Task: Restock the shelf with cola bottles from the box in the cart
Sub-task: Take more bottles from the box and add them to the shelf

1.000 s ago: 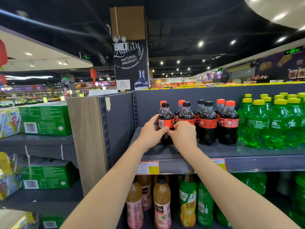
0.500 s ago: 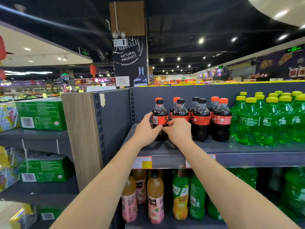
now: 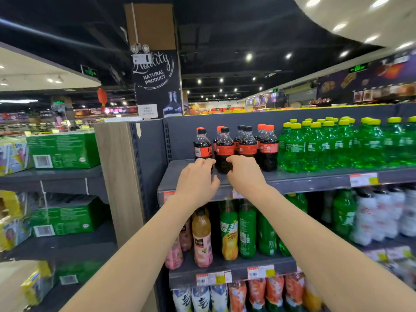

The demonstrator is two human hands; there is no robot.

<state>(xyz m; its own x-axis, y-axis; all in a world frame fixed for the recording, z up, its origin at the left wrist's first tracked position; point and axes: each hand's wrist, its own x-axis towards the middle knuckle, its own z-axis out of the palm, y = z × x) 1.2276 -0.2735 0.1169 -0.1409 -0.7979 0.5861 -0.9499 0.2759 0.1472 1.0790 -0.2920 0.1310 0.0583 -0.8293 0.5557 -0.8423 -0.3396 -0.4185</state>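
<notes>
Two hands reaching to the shelf front edge. Left hand fingers curling loosely, tips touching the base of the leftmost cola bottle. Right hand fingers bent, tips against the next cola bottle; grip unclear. Bare shelf lying open at the left corner. Green bottles crowding the right. Pillar sign reading "NATURAL PRODUCT".
</notes>
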